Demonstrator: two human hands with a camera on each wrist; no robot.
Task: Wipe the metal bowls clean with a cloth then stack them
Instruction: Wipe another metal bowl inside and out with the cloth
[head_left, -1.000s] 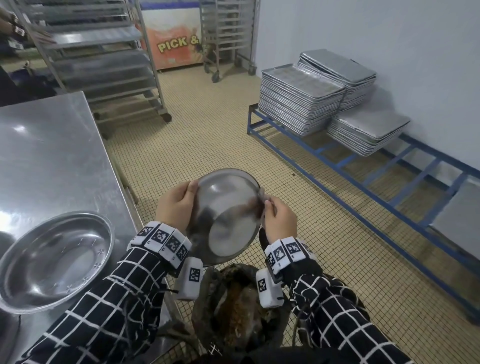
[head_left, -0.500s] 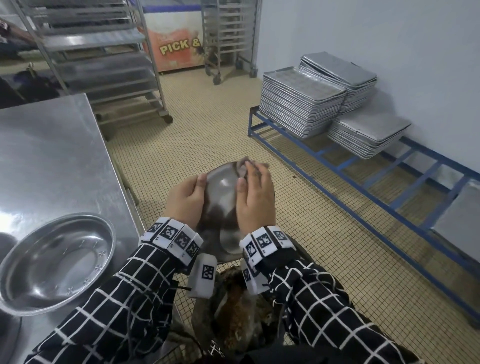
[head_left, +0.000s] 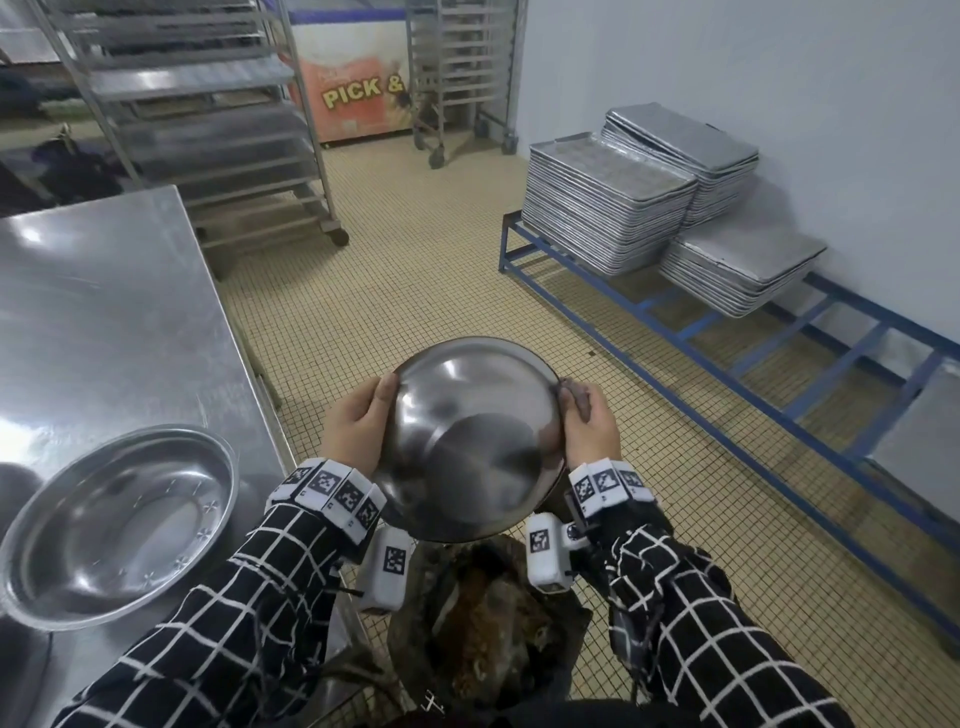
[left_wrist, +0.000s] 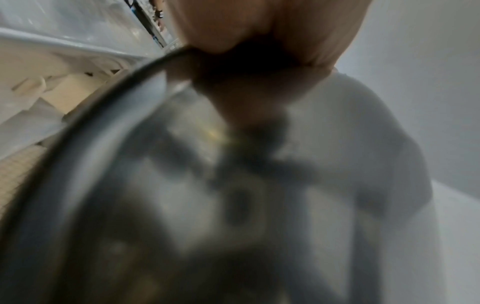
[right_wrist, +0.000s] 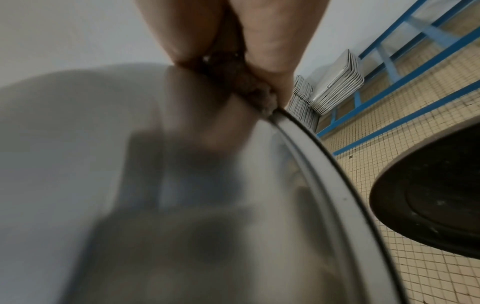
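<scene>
I hold a round metal bowl (head_left: 470, 441) in front of me over the floor, its convex underside turned up towards me. My left hand (head_left: 356, 426) grips its left rim, thumb on the outside. My right hand (head_left: 592, 436) pinches a small brown cloth (head_left: 576, 397) against the right rim. The right wrist view shows the cloth (right_wrist: 241, 78) squeezed between the fingers and the bowl's edge (right_wrist: 324, 164). In the left wrist view the bowl (left_wrist: 182, 205) is a blur under my left hand (left_wrist: 259, 41). A second metal bowl (head_left: 114, 525) sits upright on the steel table (head_left: 104, 312) to my left.
A dark bin (head_left: 488, 623) with brown waste stands right below the held bowl. Stacks of metal trays (head_left: 608, 218) rest on a low blue rack (head_left: 727, 353) along the right wall. A wheeled shelf rack (head_left: 208, 130) stands behind the table.
Half a second ago my right hand lay flat across the bowl's back; it has slid with the cloth to the right rim. The bowl now shows more of its underside.
</scene>
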